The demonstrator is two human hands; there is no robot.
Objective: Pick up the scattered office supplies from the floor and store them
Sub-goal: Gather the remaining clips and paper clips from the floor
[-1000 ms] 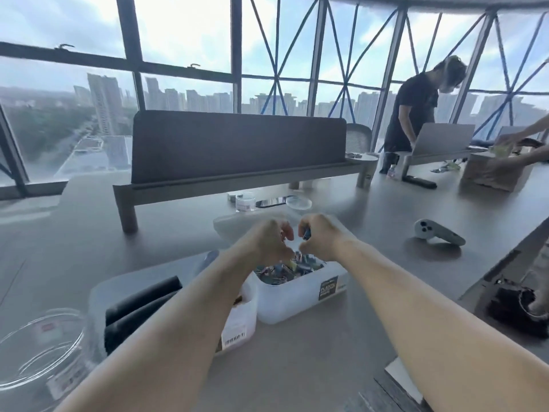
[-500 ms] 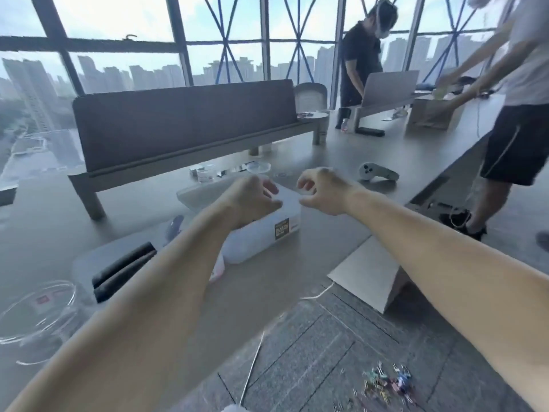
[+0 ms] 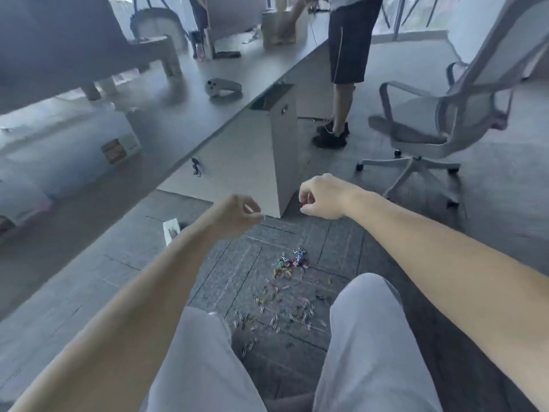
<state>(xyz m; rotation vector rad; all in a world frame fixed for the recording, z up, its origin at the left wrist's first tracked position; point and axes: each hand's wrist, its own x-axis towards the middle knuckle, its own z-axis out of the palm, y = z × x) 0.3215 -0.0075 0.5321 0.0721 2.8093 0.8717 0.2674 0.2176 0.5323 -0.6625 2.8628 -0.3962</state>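
Trouser legs (image 3: 371, 337) of pale grey fabric fill the bottom edge of the head view, knees apart. Between and just beyond the knees, on dark grey carpet tiles (image 3: 237, 272), lie the small wire paper clips (image 3: 276, 310): silver and coloured, loosely scattered, none stacked. At the far end of this scatter sits a denser heap of multicoloured clips (image 3: 292, 261) in blue, green and red tones; their exact type is too small to tell.

Both bare forearms reach forward above the floor, well clear of the clips.

- The left hand (image 3: 234, 212) has its fingers curled inward, thumb close to the fingertips. A pale sliver shows at the fingertips – whether it is pinched there cannot be told.
- The right hand (image 3: 319, 197) is loosely curled, knuckles up, with nothing visible in it. It touches nothing.

The two hands are near each other but apart.

Left of the left forearm, a small white card (image 3: 171, 230) lies on the floor. Beyond the hands stands a pale grey pedestal cabinet (image 3: 252, 168) under the edge of a long grey desk (image 3: 178, 114). On the desk rest a white handheld controller (image 3: 222, 87) and, further left, a blurred translucent plastic box (image 3: 74, 150) with a label. To the right stands a grey mesh office chair (image 3: 421, 126) on castors. A second person (image 3: 347, 49) in dark shorts stands at the far end of the desk.
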